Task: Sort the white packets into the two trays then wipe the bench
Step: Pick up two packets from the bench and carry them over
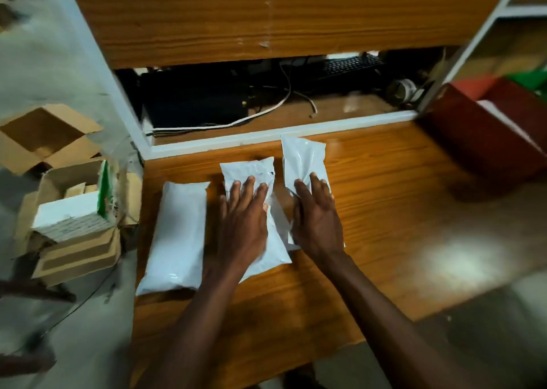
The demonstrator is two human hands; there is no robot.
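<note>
White packets lie three abreast on the wooden bench [384, 211], toward its far left corner. The left packet [177, 237] sits along the bench's left edge, untouched. The middle packet [254, 187] lies just beside it, and the left hand [245, 220] rests flat on it, fingers straight and spread, gripping nothing. The right packet [303, 158] reaches closest to the far edge, against the white rail [266, 137]; the right hand [318, 220] presses flat on its near half, fingers extended, likewise not clenched. The middle and right packets appear to overlap slightly between the hands. A red tray [485, 149] stands at the far right corner of the bench. Cardboard boxes [74, 211] sit off the bench's left edge. Behind the rail, a keyboard [352, 64] and cables [266, 110] lie in a recessed shelf.
</note>
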